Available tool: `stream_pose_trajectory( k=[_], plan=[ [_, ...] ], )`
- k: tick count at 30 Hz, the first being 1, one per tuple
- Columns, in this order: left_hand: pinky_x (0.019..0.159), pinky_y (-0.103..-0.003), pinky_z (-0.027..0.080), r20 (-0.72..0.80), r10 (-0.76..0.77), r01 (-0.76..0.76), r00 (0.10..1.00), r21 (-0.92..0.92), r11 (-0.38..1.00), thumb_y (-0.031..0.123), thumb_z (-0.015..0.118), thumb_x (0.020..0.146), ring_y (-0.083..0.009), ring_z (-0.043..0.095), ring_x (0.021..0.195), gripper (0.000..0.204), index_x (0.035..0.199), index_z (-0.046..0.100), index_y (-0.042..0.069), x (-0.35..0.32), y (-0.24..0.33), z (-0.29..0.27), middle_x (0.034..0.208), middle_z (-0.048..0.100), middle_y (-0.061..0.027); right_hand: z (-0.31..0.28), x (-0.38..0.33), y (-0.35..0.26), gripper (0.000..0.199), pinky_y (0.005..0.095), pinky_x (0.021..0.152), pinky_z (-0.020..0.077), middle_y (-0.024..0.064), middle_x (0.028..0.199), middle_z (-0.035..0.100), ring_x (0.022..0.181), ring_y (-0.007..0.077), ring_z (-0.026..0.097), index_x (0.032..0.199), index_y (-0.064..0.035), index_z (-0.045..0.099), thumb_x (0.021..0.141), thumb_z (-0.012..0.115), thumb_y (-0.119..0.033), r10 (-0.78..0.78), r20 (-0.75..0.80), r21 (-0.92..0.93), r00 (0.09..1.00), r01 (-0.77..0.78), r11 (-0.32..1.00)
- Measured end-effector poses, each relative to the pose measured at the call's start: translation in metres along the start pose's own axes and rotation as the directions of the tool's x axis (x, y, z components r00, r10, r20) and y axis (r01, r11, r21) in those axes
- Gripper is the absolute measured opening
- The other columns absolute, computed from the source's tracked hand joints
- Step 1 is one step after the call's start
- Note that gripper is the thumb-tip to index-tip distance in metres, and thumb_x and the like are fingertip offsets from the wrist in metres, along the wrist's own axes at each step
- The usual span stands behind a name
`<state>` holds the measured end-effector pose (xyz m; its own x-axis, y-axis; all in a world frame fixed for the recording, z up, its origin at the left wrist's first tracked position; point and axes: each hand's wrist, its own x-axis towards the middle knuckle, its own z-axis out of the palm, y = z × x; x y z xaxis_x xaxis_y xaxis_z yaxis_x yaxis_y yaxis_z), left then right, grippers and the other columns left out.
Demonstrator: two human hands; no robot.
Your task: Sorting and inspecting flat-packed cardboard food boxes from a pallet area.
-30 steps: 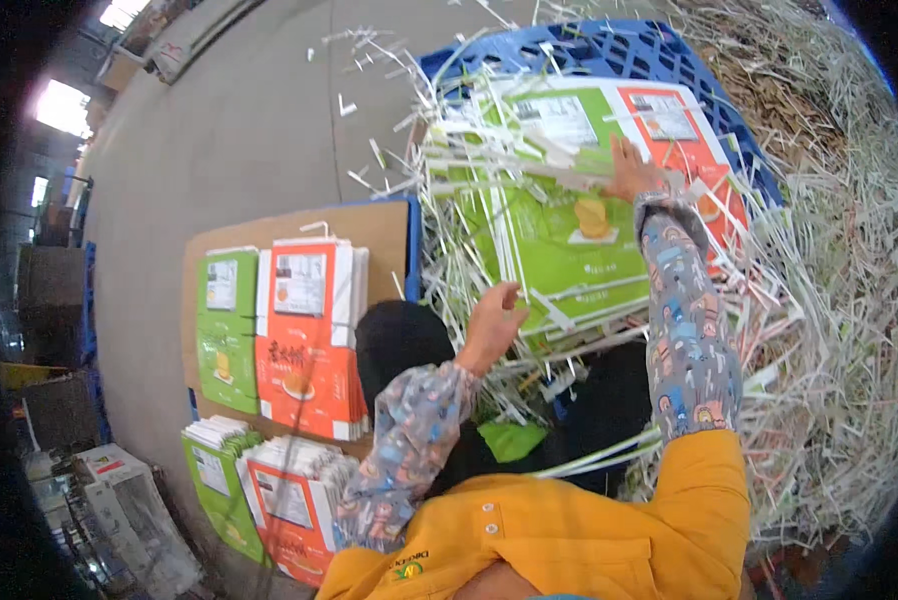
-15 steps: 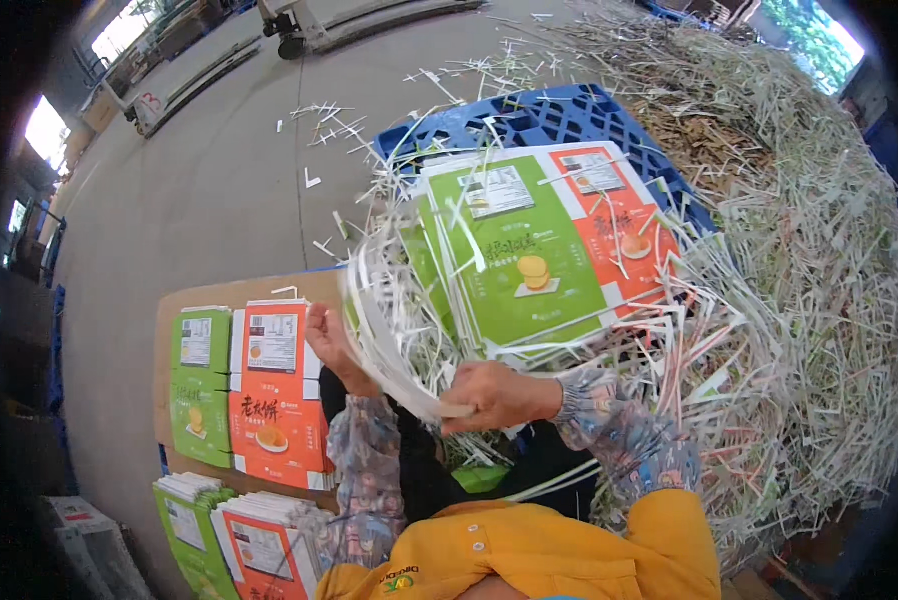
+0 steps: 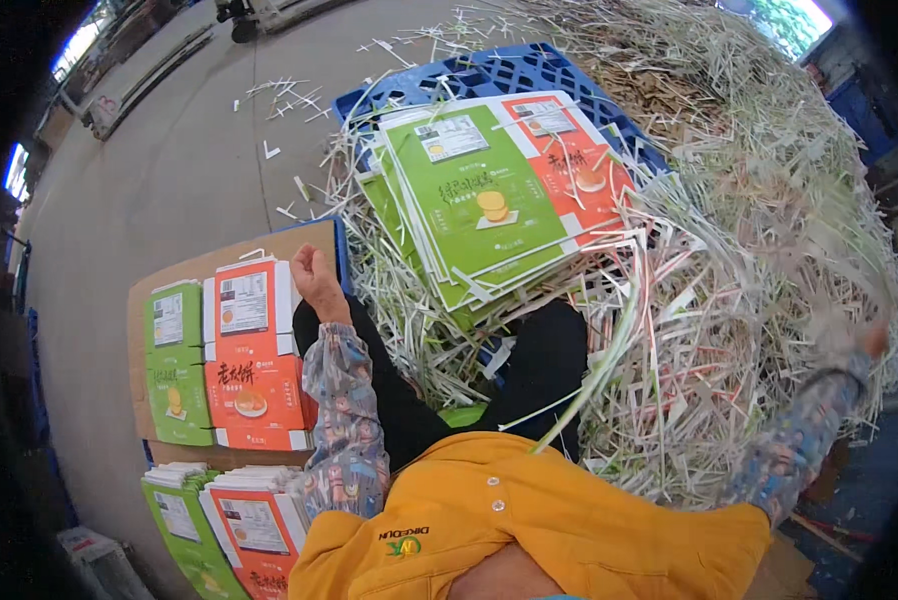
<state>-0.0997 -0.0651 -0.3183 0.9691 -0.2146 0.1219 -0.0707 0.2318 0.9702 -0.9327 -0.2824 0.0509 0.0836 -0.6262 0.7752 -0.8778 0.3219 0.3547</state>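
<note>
Head camera, near to far: closest is the person's own yellow shirt point(image 3: 509, 500), then dark trousers point(image 3: 549, 350), knees spread. Left hand point(image 3: 321, 288) hangs over the edge of a cardboard sheet point(image 3: 279, 246), fingers half curled, loosely apart, nothing in them that I can see. Right beside it is a stack of orange printed sheets point(image 3: 254, 385), with a green stack point(image 3: 176, 370) next along.

Right hand point(image 3: 874, 342) is way out to the side by the heap of paper strips point(image 3: 759, 230). It's motion-blurred, so can't tell how open those fingers are or if they've got hold of anything.

Main thing is the big green-and-orange stack point(image 3: 489, 180), sitting on a blue pallet point(image 3: 509, 65). From the left fingers it's ahead and to the right, and that hand's clearly the nearer one. Printed panels run lengthwise away from the body, far ends leaning left.

Further back, scattered strips point(image 3: 289, 100) on the floor, then what looks like pallet-truck forks point(image 3: 159, 75).
</note>
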Motion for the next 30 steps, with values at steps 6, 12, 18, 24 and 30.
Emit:
stream_pose_trajectory(
  k=[6, 12, 18, 24, 30],
  plan=[
    [0.074, -0.028, 0.041, 0.332, -0.007, -0.093, 0.943, 0.285, 0.954, 0.01, 0.052, 0.077, -0.0185, 0.053, 0.08, 0.017, 0.091, 0.055, -0.001, -0.03, -0.043, 0.03, 0.086, 0.056, -0.0104, 0.009, 0.006, 0.019, 0.04, 0.0392, 0.078, 0.0419, 0.0183, 0.096, 0.057, 0.084, 0.0272, 0.056, 0.097, -0.004, 0.06, 0.077, 0.056, -0.038, 0.262, -0.367, 0.274, 0.892, -0.165, 0.947],
    [0.065, -0.03, 0.043, 0.644, -0.084, -0.213, 0.76, 0.37, 0.904, 0.009, 0.055, 0.073, -0.0224, 0.055, 0.07, 0.016, 0.086, 0.058, 0.0, -0.109, -0.064, 0.048, 0.076, 0.057, -0.0133, 0.022, -0.148, -0.44, 0.024, 0.0305, 0.08, 0.039, 0.011, 0.095, 0.055, 0.093, 0.0254, 0.05, 0.084, -0.0051, 0.059, 0.061, 0.063, -0.007, -0.412, -0.097, 0.918, 0.906, 0.241, 0.314],
    [0.063, -0.027, 0.043, 0.621, -0.273, -0.084, 0.735, 0.483, 0.871, 0.009, 0.056, 0.074, -0.0159, 0.054, 0.068, 0.016, 0.086, 0.056, -0.001, -0.124, -0.06, 0.025, 0.074, 0.057, -0.0087, 0.049, -0.302, -0.518, 0.028, 0.0599, 0.083, 0.026, 0.0119, 0.088, 0.058, 0.095, 0.0313, 0.05, 0.088, -0.0116, 0.06, 0.07, 0.053, -0.031, -0.778, 0.46, 0.76, 0.428, 0.262, 0.594],
    [0.06, -0.026, 0.042, 0.606, -0.31, -0.07, 0.733, 0.52, 0.852, 0.011, 0.058, 0.074, -0.0127, 0.054, 0.066, 0.014, 0.082, 0.056, -0.001, -0.116, -0.066, 0.011, 0.07, 0.057, -0.0069, 0.195, -0.411, -0.333, 0.019, 0.0441, 0.072, 0.0427, 0.0139, 0.075, 0.06, 0.071, 0.0301, 0.057, 0.075, -0.0057, 0.062, 0.074, 0.045, -0.014, -0.653, 0.616, 0.597, 0.442, 0.279, 0.752],
    [0.066, -0.026, 0.044, 0.553, -0.261, -0.155, 0.791, 0.594, 0.79, 0.009, 0.054, 0.076, -0.013, 0.056, 0.072, 0.015, 0.088, 0.059, 0.0, -0.101, -0.076, 0.022, 0.077, 0.06, -0.0066, 0.215, -0.395, -0.133, 0.016, 0.0433, 0.069, 0.0418, 0.0142, 0.078, 0.058, 0.072, 0.0306, 0.056, 0.074, -0.0051, 0.06, 0.074, 0.046, -0.015, -0.675, 0.623, 0.613, 0.395, 0.29, 0.735]
  ],
)
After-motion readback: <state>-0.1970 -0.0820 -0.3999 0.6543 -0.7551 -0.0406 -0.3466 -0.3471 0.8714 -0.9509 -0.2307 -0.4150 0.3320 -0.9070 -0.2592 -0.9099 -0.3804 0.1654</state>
